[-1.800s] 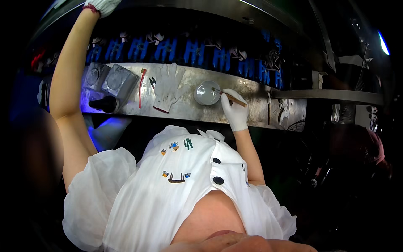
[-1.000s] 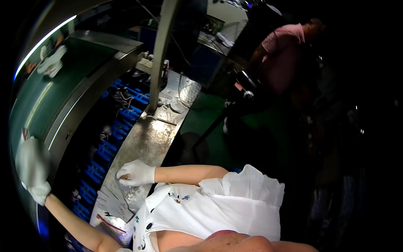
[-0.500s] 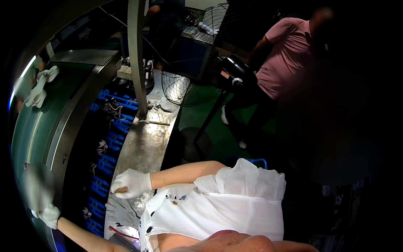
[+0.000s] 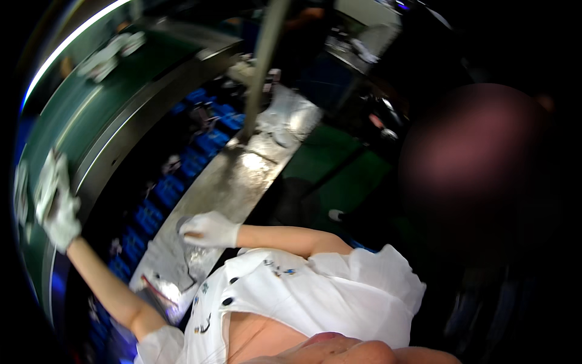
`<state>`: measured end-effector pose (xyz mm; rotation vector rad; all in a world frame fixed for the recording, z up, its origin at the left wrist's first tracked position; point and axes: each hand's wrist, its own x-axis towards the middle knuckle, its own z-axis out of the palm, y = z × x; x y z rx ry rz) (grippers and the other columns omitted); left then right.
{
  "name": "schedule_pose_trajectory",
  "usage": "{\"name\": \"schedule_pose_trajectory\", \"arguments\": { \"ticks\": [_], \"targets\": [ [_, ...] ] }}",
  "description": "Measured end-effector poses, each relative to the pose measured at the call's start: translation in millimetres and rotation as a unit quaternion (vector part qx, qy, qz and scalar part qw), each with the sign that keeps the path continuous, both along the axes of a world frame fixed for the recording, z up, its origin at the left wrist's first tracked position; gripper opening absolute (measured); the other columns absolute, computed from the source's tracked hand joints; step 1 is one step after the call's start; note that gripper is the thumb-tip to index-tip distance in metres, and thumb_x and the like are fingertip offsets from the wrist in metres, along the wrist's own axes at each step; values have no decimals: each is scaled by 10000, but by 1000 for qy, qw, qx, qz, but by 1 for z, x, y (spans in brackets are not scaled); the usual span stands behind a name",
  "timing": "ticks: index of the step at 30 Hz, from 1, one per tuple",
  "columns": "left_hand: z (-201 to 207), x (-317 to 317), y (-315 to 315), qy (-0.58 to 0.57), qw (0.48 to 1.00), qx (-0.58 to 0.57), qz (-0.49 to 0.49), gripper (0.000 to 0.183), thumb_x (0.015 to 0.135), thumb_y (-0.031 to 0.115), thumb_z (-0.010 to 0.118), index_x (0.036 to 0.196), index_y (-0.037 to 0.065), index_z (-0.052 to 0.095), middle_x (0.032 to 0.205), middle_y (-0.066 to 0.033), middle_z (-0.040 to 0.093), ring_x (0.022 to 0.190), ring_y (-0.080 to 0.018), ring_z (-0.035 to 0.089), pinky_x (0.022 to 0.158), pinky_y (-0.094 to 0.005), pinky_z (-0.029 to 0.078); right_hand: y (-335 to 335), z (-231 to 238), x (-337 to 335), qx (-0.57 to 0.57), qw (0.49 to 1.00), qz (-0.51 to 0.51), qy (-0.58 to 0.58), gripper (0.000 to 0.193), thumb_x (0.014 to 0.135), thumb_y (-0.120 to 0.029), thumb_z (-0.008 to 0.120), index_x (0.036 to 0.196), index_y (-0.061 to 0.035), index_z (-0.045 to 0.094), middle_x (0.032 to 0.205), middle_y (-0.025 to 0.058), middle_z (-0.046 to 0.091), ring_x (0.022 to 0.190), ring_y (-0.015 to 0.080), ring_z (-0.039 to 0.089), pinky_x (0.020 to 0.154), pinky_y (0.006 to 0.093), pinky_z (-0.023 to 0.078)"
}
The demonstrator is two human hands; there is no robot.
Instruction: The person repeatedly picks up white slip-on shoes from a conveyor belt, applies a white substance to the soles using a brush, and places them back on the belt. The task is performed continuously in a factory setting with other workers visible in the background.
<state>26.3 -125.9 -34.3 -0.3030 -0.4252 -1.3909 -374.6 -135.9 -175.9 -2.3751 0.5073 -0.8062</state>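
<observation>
Inside right hand (image 4: pixel 212 230): brush handle (image 4: pixel 193 235); left hand (image 4: pixel 59 218) well apart.

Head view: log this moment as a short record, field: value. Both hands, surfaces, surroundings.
left hand: white-gloved, over the green belt; blur hides whether its grip is closed on anything
right hand: white-gloved, grip closed around a brown handle, over the metal bench
on bench: red stick-shaped tool, nearer the body than the right hand
between belt and bench: row of blue holders
far belt: pale items, kind unclear
image: motion-blurred
</observation>
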Motion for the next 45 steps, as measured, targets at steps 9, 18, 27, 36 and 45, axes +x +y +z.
{"name": "schedule_pose_trajectory", "arguments": {
  "ticks": [9,18,27,36,45],
  "targets": [
    [5,-2,3,-60,986,59,145,746,917,244,464,1548,22,134,1615,-232,111,1495,-421,87,1192,-623,193,2,8,9,20,1000,-8,-4,132,875,-240,676,968,-149,659,850,51,670,774,261,665,649,359,539],
    [-3,0,0,78,996,-47,-18,717,986,298,384,1553,1,62,1611,-255,70,1476,-479,69,1173,-671,147,4,-4,12,43,997,38,-48,153,874,-240,672,1000,-154,655,845,51,656,783,263,654,646,359,526],
    [14,-17,2,-179,976,-53,114,646,971,177,420,1528,-42,176,1596,-274,144,1470,-470,136,1179,-639,177,0,-7,9,42,998,37,-24,182,909,-276,644,1046,-157,643,859,74,650,797,280,649,666,372,530],
    [-2,-3,4,-37,989,30,142,676,1009,342,406,1527,-13,156,1561,-301,188,1431,-503,182,1122,-632,337,4,2,13,-16,993,5,-114,147,892,-252,645,971,-129,647,843,85,673,766,288,666,638,386,537],
    [18,-107,52,-238,937,117,228,878,960,670,298,1516,-6,225,1445,-341,393,1195,-462,563,744,-475,626,11,5,14,144,987,13,-63,191,883,-159,694,1056,-81,713,989,122,712,906,238,700,817,313,555]
  ]
}}
